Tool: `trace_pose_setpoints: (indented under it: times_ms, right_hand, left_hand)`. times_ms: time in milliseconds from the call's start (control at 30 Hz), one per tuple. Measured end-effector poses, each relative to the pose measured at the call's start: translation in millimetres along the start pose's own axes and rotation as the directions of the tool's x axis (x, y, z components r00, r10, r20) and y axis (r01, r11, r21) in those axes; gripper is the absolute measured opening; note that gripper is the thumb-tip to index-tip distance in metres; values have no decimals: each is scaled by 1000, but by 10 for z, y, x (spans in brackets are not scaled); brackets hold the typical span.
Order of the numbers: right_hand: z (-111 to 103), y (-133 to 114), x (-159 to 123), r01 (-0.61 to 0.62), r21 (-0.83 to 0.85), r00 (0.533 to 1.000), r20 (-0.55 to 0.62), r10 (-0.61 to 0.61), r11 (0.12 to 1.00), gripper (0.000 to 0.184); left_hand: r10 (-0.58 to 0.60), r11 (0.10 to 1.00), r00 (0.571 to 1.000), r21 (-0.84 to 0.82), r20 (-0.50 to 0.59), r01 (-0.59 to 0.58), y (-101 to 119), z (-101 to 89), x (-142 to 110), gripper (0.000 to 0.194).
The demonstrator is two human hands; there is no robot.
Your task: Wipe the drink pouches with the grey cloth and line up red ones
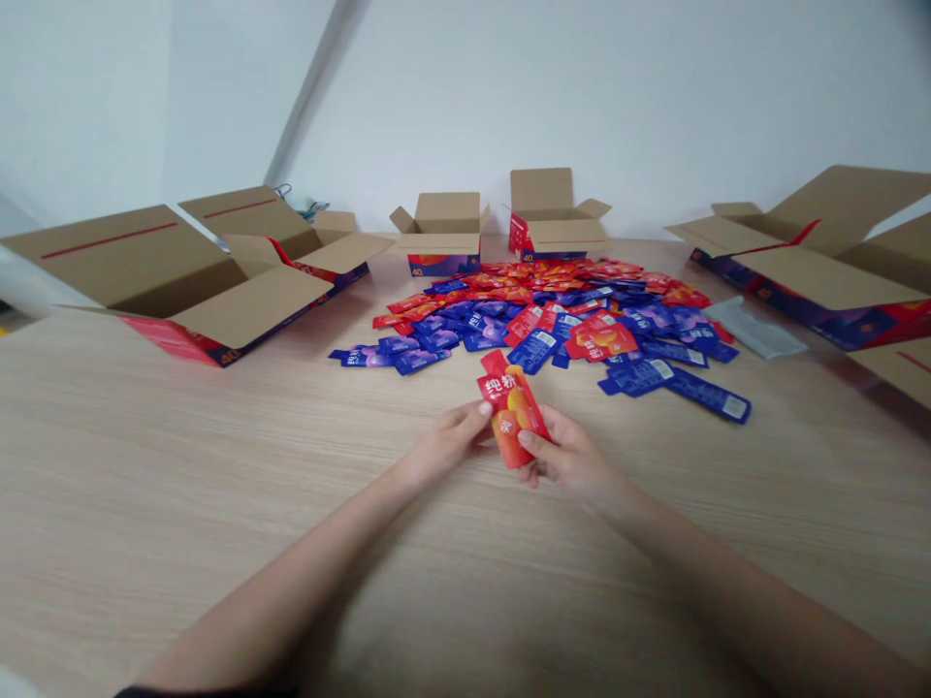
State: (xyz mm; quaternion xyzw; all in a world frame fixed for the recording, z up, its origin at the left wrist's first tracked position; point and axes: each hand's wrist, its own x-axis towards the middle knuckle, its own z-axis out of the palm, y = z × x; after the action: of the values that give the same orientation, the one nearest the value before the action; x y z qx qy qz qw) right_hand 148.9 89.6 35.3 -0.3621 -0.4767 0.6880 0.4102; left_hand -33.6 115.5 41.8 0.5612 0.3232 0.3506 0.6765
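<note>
A red pouch [511, 407] with white characters and an orange picture is held upright just above the wooden table [181, 485]. My left hand [447, 441] pinches its left edge with thumb and fingers. My right hand [571, 458] grips its lower right side, thumb across the front. Beyond my hands a wide heap of red and blue pouches [553, 315] lies flat on the table.
Open cardboard boxes ring the heap: two large ones at the left [181, 281], two small ones at the back [443, 233] [553, 218], large ones at the right [821, 252]. A grey plastic bag [753, 328] lies right of the heap. White walls stand behind.
</note>
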Motion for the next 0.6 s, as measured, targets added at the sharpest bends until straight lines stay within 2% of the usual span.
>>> trace_pose_setpoints:
  times_ms: [67, 200, 333, 467, 533, 600]
  right_hand:
    - [95, 71, 27, -6, -32, 1000, 13, 6, 999, 48]
    - [217, 211, 92, -61, -113, 998, -21, 59, 992, 51]
    - [246, 317, 150, -70, -160, 998, -3, 70, 985, 47]
    - [213, 350, 199, -29, -174, 996, -84, 14, 984, 43]
    - [151, 309, 214, -29, -221, 998, -63, 15, 975, 42]
    - [44, 225, 221, -68, -304, 997, 7, 73, 950, 41]
  left_hand:
    - [-12, 996, 999, -88, 37, 15, -29, 62, -69, 43]
    - [24, 990, 994, -135, -102, -38, -161, 63, -108, 37]
    - [26, 980, 987, -192, -161, -58, -306, 32, -105, 35]
    - [17, 960, 993, -275, -118, -49, -386, 134, -112, 36]
    - [12, 951, 997, -308, -80, -37, -397, 191, -117, 39]
    - [-1, 944, 999, -328, -54, -16, -395, 216, -118, 38]
